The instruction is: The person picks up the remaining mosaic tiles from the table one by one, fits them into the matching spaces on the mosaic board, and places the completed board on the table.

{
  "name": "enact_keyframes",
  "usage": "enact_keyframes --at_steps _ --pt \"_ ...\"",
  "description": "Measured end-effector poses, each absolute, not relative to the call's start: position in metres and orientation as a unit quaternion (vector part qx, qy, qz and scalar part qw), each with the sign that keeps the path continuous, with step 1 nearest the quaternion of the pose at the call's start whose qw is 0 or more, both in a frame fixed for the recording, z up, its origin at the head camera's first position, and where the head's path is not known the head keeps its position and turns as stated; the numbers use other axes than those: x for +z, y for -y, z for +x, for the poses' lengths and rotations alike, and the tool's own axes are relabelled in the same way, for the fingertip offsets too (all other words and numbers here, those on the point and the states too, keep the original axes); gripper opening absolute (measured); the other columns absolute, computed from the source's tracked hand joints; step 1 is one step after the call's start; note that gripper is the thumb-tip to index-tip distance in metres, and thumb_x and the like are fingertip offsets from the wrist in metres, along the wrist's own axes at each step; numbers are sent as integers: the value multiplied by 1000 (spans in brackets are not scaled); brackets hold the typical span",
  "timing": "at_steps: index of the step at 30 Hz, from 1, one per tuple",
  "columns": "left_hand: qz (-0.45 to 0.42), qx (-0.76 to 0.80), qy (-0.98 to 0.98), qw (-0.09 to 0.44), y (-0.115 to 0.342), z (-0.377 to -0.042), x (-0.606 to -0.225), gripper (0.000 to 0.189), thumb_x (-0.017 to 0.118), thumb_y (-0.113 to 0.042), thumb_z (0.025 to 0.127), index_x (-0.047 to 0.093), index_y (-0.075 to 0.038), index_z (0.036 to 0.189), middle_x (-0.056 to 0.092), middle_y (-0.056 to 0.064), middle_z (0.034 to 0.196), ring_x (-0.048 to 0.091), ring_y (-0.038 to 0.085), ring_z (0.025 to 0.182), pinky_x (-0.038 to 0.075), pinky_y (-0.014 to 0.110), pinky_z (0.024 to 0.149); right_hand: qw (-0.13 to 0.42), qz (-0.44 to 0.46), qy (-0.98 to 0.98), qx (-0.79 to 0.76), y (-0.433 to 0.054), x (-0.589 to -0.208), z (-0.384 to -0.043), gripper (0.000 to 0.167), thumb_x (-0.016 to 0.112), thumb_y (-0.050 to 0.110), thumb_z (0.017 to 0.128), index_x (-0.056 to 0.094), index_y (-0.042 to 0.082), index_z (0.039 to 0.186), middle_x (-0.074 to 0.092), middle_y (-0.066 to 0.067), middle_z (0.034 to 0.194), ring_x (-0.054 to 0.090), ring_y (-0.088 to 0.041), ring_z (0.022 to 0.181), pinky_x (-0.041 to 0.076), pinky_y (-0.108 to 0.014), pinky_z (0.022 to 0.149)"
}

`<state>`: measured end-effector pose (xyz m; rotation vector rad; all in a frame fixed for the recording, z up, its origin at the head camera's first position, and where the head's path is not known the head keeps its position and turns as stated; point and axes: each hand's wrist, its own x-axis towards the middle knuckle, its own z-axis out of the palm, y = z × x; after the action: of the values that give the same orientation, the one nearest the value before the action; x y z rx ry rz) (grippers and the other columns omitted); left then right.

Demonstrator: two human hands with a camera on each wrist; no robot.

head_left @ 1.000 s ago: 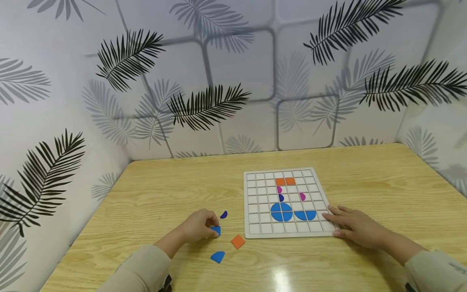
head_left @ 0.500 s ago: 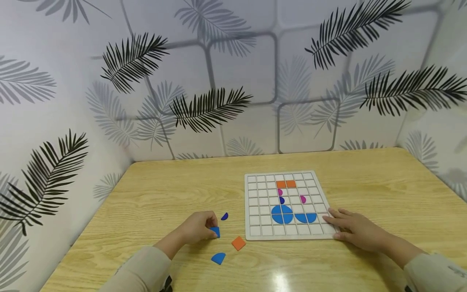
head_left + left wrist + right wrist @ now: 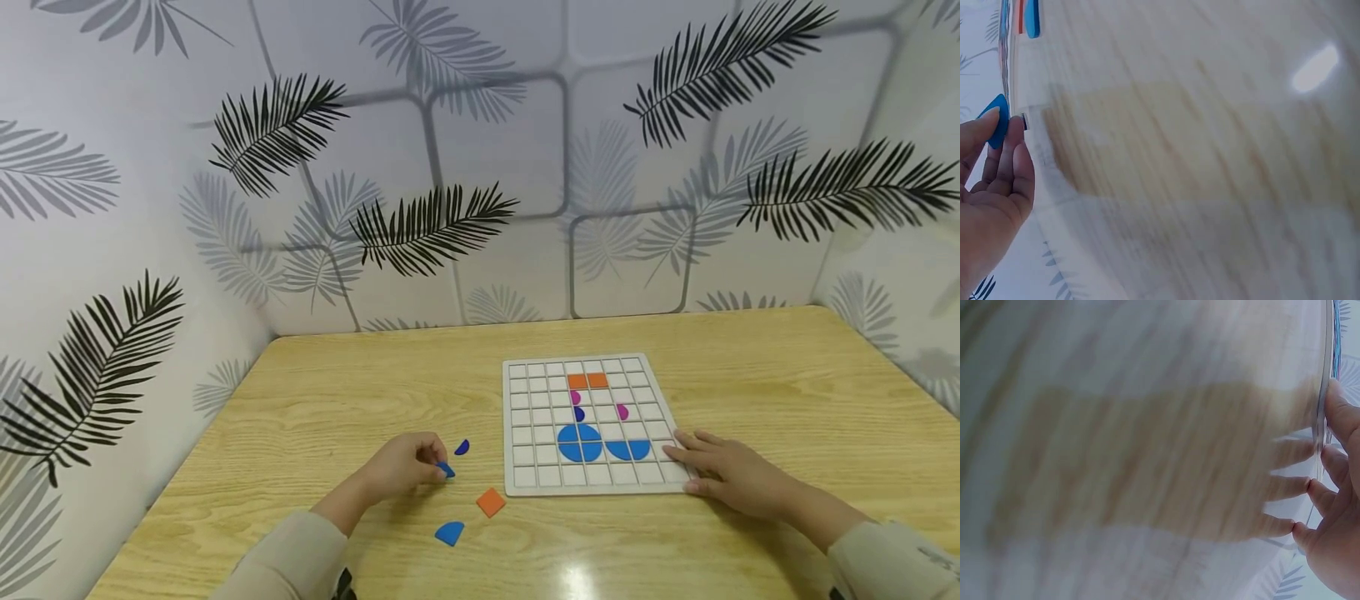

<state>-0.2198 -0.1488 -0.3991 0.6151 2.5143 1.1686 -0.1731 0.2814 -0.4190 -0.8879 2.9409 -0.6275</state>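
My left hand (image 3: 401, 469) pinches a small flat blue piece (image 3: 1000, 122) between thumb and fingers; its corner shows tilted in the head view, though its full outline is hidden. Close by on the table lie a dark blue half-disc (image 3: 462, 447), an orange square (image 3: 491, 502) and a blue quarter-circle piece (image 3: 450, 533). To the right is a white grid board (image 3: 528, 477). My right hand (image 3: 731, 475) rests its extended fingers on the board's lower right edge.
On the board sit orange squares (image 3: 587, 381), magenta half-discs (image 3: 622, 412), a dark blue half-disc (image 3: 578, 414), a blue disc of quarter pieces (image 3: 570, 433) and a blue half-circle (image 3: 628, 450). A leaf-patterned wall (image 3: 517, 258) stands behind the wooden table (image 3: 375, 375).
The blue piece in my left hand has tipped from lying flat to a tilted position, raised slightly. The right hand stays at the board's edge. The head view has shifted a little.
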Motion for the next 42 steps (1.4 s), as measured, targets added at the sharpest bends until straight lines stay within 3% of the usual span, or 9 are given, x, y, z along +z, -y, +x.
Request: enact_keyframes --at_steps 12,18,30,36,42 --pt "219 437 -860 148 136 -221 -393 14 58 -12 82 58 -6 95 52 1 86 46 17 78 40 29 69 15 -276 -941 -196 -282 -420 -174 50 54 34 82 49 4 122 37 -24 127 29 -48 113 24 -60 85" --pt "218 448 -856 138 125 -222 -387 20 59 -13 82 56 -5 100 51 2 87 47 17 79 42 28 68 17 -273 -941 -197 -282 -416 -175 50 54 35 82 49 5 122 37 -24 127 30 -48 113 24 -59 85" --pt "256 464 -832 166 95 -219 -372 11 56 -6 83 59 -6 94 56 3 88 51 17 80 44 36 72 17 -277 -940 -198 -282 -418 -174 50 54 35 82 49 5 122 38 -24 126 30 -48 112 25 -59 85" --pt "254 474 -823 185 79 -222 -370 12 55 -8 84 61 -7 94 57 0 89 52 15 83 43 31 75 17 -276 -940 -198 -282 -420 -176 51 54 36 82 49 6 122 38 -23 127 30 -47 113 25 -59 85" --pt "256 462 -828 188 60 -211 -351 12 53 -3 84 62 -3 92 58 4 87 51 17 79 43 36 75 21 -275 -940 -203 -282 -419 -175 51 54 35 82 49 4 122 37 -23 127 29 -47 113 24 -59 85"
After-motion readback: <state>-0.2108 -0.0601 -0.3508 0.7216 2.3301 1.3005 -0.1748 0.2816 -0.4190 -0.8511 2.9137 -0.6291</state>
